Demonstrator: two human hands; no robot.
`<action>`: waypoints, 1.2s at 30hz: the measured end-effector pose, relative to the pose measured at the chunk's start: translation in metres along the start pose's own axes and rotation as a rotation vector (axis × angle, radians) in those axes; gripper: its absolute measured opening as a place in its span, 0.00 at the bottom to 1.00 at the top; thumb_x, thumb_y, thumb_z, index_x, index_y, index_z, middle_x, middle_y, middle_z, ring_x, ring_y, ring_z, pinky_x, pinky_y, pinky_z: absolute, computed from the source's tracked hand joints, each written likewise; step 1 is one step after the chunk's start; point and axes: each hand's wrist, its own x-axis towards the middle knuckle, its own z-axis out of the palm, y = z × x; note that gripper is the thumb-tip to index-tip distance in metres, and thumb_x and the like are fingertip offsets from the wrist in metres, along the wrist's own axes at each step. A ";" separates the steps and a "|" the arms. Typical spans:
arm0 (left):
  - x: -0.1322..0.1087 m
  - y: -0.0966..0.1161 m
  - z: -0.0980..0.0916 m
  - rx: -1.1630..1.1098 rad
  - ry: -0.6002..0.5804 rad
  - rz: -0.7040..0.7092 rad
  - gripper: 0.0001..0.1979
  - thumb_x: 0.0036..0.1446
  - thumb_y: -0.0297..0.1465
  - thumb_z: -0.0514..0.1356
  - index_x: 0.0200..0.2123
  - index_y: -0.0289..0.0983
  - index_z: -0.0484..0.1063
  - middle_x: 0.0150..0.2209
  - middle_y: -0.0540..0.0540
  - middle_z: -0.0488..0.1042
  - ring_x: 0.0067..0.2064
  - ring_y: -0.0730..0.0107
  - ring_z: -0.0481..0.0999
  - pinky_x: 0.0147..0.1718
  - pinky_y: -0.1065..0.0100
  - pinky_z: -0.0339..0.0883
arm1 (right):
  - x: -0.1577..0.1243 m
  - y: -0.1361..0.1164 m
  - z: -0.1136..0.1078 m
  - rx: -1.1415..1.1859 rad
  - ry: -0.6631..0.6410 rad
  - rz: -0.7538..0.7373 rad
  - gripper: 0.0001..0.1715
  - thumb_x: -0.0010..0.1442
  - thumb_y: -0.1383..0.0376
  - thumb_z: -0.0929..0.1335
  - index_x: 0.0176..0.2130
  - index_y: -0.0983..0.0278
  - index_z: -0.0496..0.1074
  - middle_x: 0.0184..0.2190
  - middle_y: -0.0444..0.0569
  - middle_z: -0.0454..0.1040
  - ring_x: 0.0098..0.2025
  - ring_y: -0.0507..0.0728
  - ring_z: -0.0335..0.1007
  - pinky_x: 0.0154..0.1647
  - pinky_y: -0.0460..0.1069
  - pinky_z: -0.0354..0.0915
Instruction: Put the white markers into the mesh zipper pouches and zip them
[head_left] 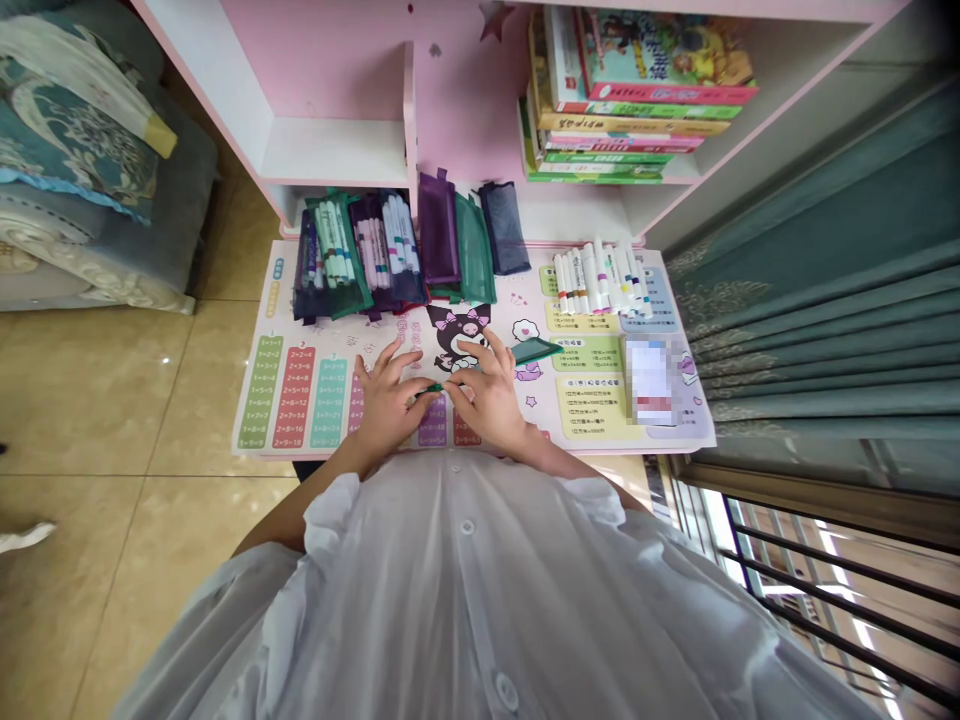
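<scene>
As we look from the left, a grey sofa [184, 200] stands on the tiled floor, well apart from our desk. On the desk's printed mat [540, 425], at the back, we see a row of mesh pouches [352, 285] filled with markers. Nearer us, our left hand [388, 395] has its thumb and forefinger pinched on the edge of a green mesh pouch [536, 350], its other fingers spread. Behind, a purple pouch [439, 235], another green one and a dark blue pouch [505, 228] lie flat, side by side. Our right hand [487, 400] pinches the same edge, fingertips just beside the left's; the pouch runs under this hand and shows beyond it, low over the mat. Further right we have loose markers [600, 280] in a row, a phone [649, 375] nearer us, and a teal curtain [825, 250].
</scene>
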 end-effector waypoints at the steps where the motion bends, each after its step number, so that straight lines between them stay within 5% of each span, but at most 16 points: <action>1: 0.000 0.000 0.000 -0.005 0.000 0.000 0.09 0.61 0.41 0.64 0.31 0.47 0.82 0.55 0.45 0.77 0.68 0.44 0.62 0.67 0.31 0.32 | 0.000 0.000 0.000 0.000 -0.001 0.005 0.15 0.66 0.60 0.66 0.32 0.60 0.79 0.61 0.54 0.70 0.73 0.72 0.46 0.65 0.72 0.55; 36: 0.002 -0.010 -0.007 -0.003 -0.009 -0.063 0.12 0.62 0.44 0.63 0.31 0.46 0.82 0.55 0.45 0.76 0.70 0.45 0.59 0.68 0.35 0.36 | 0.007 0.018 -0.012 0.014 0.043 0.078 0.15 0.66 0.60 0.67 0.30 0.60 0.77 0.63 0.50 0.69 0.74 0.74 0.45 0.68 0.74 0.49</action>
